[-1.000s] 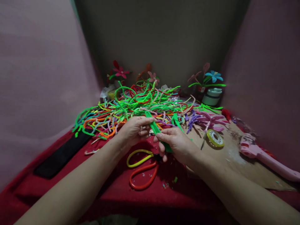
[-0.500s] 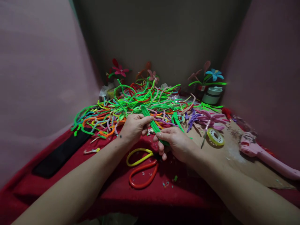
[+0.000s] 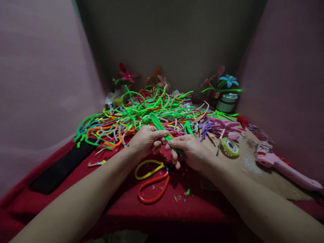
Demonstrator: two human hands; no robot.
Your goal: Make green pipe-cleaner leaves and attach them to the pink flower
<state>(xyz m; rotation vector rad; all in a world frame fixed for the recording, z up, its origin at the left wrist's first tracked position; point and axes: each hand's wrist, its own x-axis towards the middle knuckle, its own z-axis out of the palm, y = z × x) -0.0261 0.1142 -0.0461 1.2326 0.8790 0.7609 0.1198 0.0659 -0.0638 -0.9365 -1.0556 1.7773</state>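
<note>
My left hand [image 3: 145, 140] and my right hand [image 3: 188, 150] meet over a red cloth [image 3: 121, 206], both pinching one thick green pipe-cleaner piece [image 3: 158, 123] that slants up and to the left between them. My left fingers close on its middle. My right fingers close on its lower end. Just behind lies a big tangle of pipe cleaners [image 3: 141, 114], mostly green with orange, red and pink strands. Scissors with a yellow and an orange handle loop [image 3: 152, 184] lie on the cloth right below my hands.
A pink and purple pipe-cleaner flower [image 3: 222, 128] and a roll of tape [image 3: 230, 146] lie on a brown board [image 3: 253, 168] at the right, with a pink glue gun [image 3: 280, 165] beyond. Finished flowers [image 3: 126, 77] and a small jar [image 3: 226, 103] stand at the back. A black strip [image 3: 62, 167] lies left.
My hands have drawn closer together on the green piece, and the view has shifted slightly; nothing was picked up or let go.
</note>
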